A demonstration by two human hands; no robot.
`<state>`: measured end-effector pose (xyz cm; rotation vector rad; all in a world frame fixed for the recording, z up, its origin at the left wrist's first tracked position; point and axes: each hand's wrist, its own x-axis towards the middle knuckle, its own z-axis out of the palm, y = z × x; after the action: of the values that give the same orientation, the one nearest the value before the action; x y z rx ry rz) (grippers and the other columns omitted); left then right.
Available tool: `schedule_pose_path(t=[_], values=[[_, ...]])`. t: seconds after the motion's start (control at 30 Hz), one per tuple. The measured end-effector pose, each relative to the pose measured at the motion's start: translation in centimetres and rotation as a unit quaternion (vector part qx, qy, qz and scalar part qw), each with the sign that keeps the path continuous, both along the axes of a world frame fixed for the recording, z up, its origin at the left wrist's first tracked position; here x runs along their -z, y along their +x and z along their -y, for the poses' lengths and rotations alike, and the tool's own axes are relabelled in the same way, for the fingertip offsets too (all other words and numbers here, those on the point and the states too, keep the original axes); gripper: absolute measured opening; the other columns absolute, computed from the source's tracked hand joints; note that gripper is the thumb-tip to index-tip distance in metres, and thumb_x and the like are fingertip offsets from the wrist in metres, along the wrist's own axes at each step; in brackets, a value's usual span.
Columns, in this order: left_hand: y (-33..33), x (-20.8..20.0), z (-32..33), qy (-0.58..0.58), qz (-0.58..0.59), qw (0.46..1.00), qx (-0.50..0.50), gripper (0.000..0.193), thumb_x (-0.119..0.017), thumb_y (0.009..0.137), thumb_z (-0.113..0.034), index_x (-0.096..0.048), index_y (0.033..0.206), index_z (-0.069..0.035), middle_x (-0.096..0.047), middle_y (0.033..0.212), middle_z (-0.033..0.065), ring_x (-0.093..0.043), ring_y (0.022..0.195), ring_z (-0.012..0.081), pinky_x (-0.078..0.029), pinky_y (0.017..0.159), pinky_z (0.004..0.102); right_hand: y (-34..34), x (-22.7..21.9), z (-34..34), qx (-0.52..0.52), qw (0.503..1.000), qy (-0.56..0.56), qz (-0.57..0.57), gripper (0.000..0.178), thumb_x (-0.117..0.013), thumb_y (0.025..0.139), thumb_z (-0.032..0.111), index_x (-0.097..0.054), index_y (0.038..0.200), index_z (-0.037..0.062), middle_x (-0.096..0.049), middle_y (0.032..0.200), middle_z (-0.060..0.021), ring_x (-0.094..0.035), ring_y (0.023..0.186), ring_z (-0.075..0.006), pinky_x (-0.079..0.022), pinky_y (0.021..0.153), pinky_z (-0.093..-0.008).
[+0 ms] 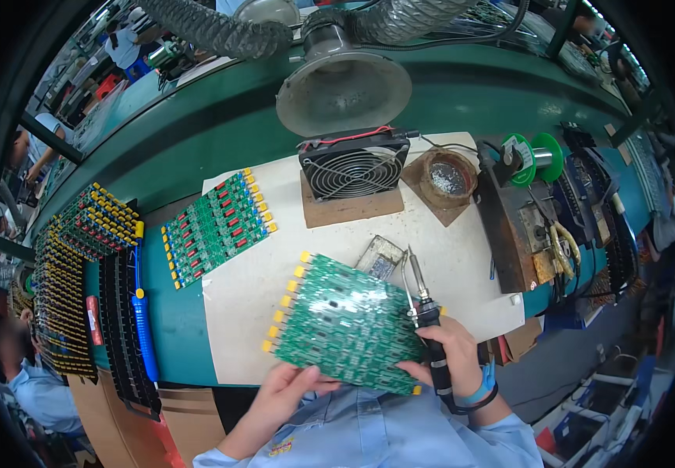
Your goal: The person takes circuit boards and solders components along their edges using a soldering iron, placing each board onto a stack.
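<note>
Room lies open between the soldering iron (429, 315) and 1 dark box (500, 234).

I've got a plain light blue shirt (357, 433) on, with a seamed strip down the front and a little yellowish mark (281, 448) on the left side of the chest, too blurry to make out tbh. The sleeves (510, 438) match and stop short of my wrists. Both hands (284, 391) are bare, and there's a brighter blue band (483, 387) round my right wrist, one end sticking up.
</note>
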<state>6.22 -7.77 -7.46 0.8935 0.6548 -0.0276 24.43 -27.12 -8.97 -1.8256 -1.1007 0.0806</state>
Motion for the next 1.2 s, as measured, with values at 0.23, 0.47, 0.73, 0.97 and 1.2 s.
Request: schedule_pose_path(t=[0.23,0.47,0.73,0.97,1.2], values=[[1.0,-0.4,-2.0,0.062,-0.065,0.981,0.174,0.028,-0.041,0.097,-0.014,-0.055,0.107,0.008,-0.065,0.095,0.017,-0.066,0.08,0.0216,-0.053,0.073,0.0264,-0.1,1.2,0.4,0.022,1.0,-0.014,0.014,0.047,-0.08,0.059,0.01,-0.056,0.099,0.0061,-0.062,0.098,-0.0141,-0.06,0.082,-0.0286,-0.048,0.075,-0.0353],[0.2,-4.3,-6.7,0.226,-0.015,0.963,0.148,0.024,-0.043,0.094,-0.008,-0.063,0.094,0.005,-0.066,0.088,0.0171,-0.064,0.071,0.0207,-0.053,0.069,0.0262,-0.2,0.4,0.5,0.036,0.999,-0.006,0.03,0.041,-0.076,0.064,0.01,-0.056,0.099,0.0053,-0.063,0.097,-0.0146,-0.059,0.083,-0.0299,-0.047,0.079,-0.039],[6.7,-11.5,-7.1,0.197,0.591,0.782,0.02,0.017,-0.046,0.085,0.0,-0.063,0.089,0.002,-0.062,0.085,0.0164,-0.06,0.082,0.0288,-0.05,0.073,0.0311,1.0,-1.3,-1.0,-0.02,0.994,0.085,-0.067,0.039,-0.074,0.069,0.016,-0.055,0.1,0.0038,-0.063,0.096,-0.0158,-0.059,0.084,-0.0303,-0.046,0.081,-0.0402],[10.9,-10.4,-0.4,0.022,0.587,0.773,0.24,0.02,-0.045,0.086,0.0,-0.062,0.096,0.003,-0.062,0.092,0.0144,-0.059,0.084,0.0252,-0.047,0.077,0.0312,1.3,-1.6,-3.6,-0.048,0.986,0.125,-0.1,0.045,-0.074,0.069,0.021,-0.054,0.105,0.0018,-0.063,0.09,-0.0157,-0.059,0.082,-0.0283,-0.047,0.076,-0.036],[11.3,-10.5,-0.2,-0.122,0.398,0.739,0.529,0.023,-0.045,0.087,-0.001,-0.06,0.104,0.004,-0.062,0.098,0.0134,-0.058,0.086,0.0237,-0.045,0.081,0.0323,1.9,-3.0,-5.2,-0.055,0.979,0.12,-0.155,0.049,-0.075,0.068,0.018,-0.055,0.109,-0.0002,-0.062,0.082,-0.0145,-0.059,0.074,-0.0249,-0.048,0.069,-0.0321]])
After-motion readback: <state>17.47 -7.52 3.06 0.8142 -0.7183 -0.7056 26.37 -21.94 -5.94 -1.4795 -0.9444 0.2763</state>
